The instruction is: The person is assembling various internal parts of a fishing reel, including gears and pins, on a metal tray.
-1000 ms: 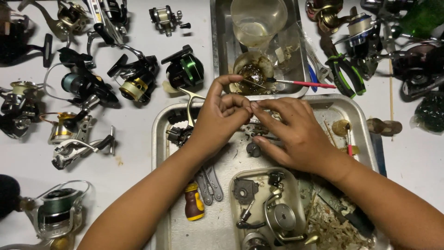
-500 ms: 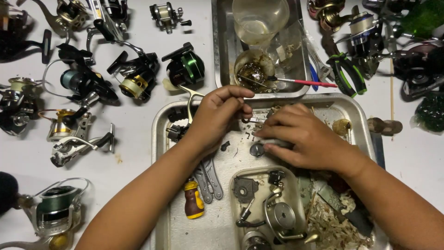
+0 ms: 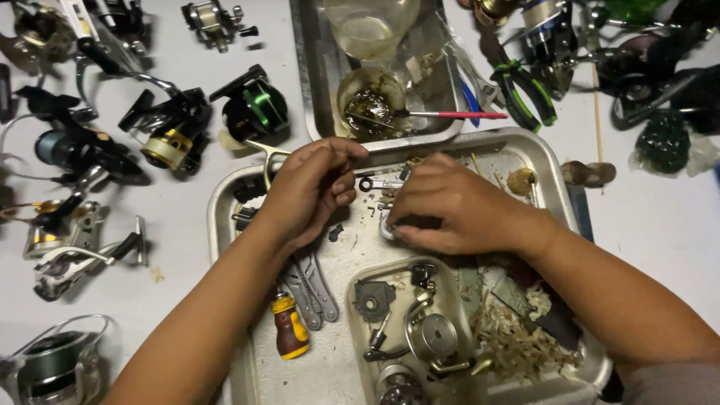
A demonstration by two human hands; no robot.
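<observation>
- Your left hand is curling over the far left part of the metal tray; its grip is pinched narrow, and whether anything sits between the fingertips is hidden.
- Your right hand is pressing down mid-tray, its grip closing on a small round metal part, mostly covered by your fingers.
- A short screwdriver is lying near the tray's near left edge.
- Fishing reels are crowding the desk's left side; several are being cut off by the frame.
</observation>
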